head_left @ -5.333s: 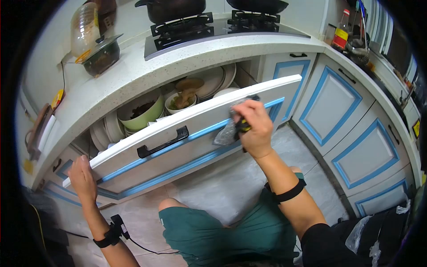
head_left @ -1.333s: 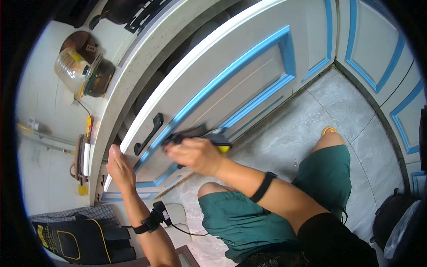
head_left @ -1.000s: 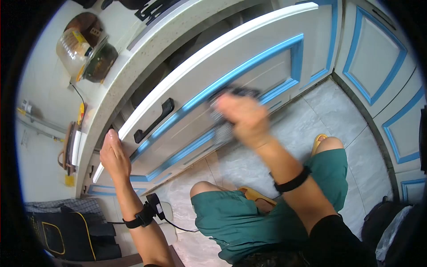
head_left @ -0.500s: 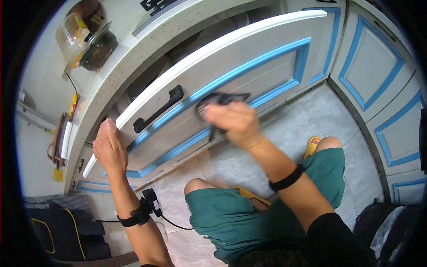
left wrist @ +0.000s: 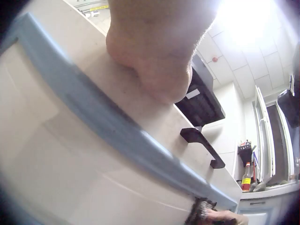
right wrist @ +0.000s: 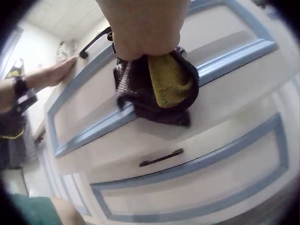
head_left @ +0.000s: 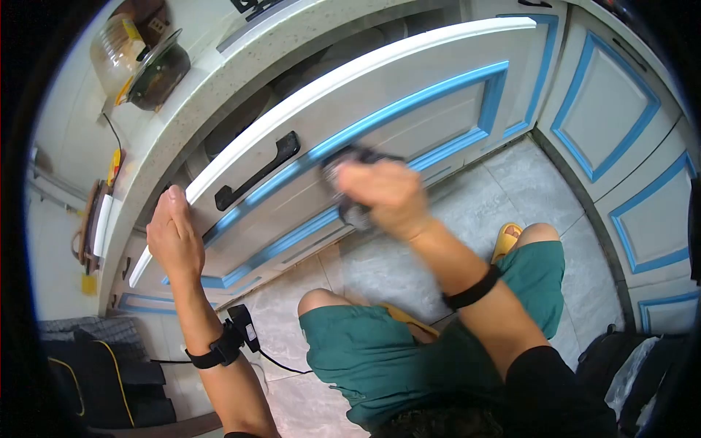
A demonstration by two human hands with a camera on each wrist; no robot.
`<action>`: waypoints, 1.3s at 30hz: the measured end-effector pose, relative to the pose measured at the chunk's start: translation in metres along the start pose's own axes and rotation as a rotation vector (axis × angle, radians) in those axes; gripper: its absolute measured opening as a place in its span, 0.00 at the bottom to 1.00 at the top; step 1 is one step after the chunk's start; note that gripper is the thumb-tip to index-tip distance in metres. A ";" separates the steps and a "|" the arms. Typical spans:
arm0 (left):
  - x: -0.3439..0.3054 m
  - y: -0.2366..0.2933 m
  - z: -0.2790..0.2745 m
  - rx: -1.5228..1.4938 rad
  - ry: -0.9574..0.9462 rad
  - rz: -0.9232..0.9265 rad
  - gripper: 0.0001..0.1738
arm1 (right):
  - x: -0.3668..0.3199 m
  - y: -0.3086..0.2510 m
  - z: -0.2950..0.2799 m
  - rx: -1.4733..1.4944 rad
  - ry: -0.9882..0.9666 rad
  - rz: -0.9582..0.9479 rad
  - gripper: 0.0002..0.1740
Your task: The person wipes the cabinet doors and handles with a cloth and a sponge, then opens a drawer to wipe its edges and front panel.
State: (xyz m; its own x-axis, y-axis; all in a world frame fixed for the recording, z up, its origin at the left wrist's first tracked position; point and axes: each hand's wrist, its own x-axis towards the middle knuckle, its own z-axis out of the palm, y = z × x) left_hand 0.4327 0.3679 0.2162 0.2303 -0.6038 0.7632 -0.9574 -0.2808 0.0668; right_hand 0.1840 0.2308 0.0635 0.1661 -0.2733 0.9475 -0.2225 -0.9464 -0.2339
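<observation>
A white drawer front [head_left: 409, 120] with blue trim stands pulled out, its black handle [head_left: 257, 171] left of the middle. My left hand [head_left: 175, 233] grips the front's left end at the top edge; in the left wrist view the hand [left wrist: 157, 79] hides its own fingertips. My right hand [head_left: 387, 197], blurred, holds a bunched dark cloth [head_left: 354, 157] against the panel just right of the handle. The right wrist view shows the cloth [right wrist: 154, 89] as dark with a yellow-green patch, touching the panel beside the lower trim.
Dishes sit in shadow inside the drawer. Above it runs the speckled counter [head_left: 175, 120], with a lidded pot [head_left: 161, 73] at the left. More cabinets [head_left: 610, 109] line the right, and another drawer [right wrist: 197, 187] lies below. Knees, yellow slippers and a dark bag [head_left: 610, 358] are near the floor.
Since the oldest frame the head view has turned, and my right hand has brought the cloth left along the panel, nearer the handle. Over the last half second both hands have barely moved.
</observation>
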 end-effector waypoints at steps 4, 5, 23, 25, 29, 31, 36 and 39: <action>-0.003 0.000 -0.002 0.016 -0.022 -0.018 0.27 | -0.010 0.029 -0.017 -0.055 0.160 0.168 0.18; -0.002 0.000 0.000 0.014 -0.017 -0.015 0.27 | -0.008 0.021 -0.014 -0.066 0.157 0.196 0.18; 0.000 -0.004 -0.001 0.043 -0.068 0.012 0.28 | -0.002 0.019 -0.023 -0.136 0.129 0.143 0.14; 0.000 -0.005 0.000 0.044 -0.066 0.007 0.27 | 0.001 -0.006 -0.003 -0.045 0.055 0.090 0.11; -0.002 -0.012 0.000 0.023 -0.093 0.013 0.27 | 0.009 -0.040 0.030 0.078 -0.080 0.011 0.10; 0.000 -0.011 -0.001 0.021 -0.099 0.014 0.26 | 0.015 -0.038 0.025 0.082 -0.122 -0.025 0.09; -0.001 -0.008 -0.003 0.013 -0.091 0.009 0.26 | 0.017 0.020 -0.030 -0.091 -0.038 -0.041 0.11; 0.000 -0.001 -0.002 0.003 -0.050 0.021 0.26 | 0.021 0.034 -0.052 -0.131 -0.011 0.004 0.12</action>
State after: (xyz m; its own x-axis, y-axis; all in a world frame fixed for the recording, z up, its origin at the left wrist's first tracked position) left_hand 0.4333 0.3702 0.2173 0.2187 -0.6460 0.7313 -0.9616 -0.2701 0.0490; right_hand 0.1298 0.2018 0.0863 0.1755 -0.2799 0.9439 -0.3466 -0.9149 -0.2068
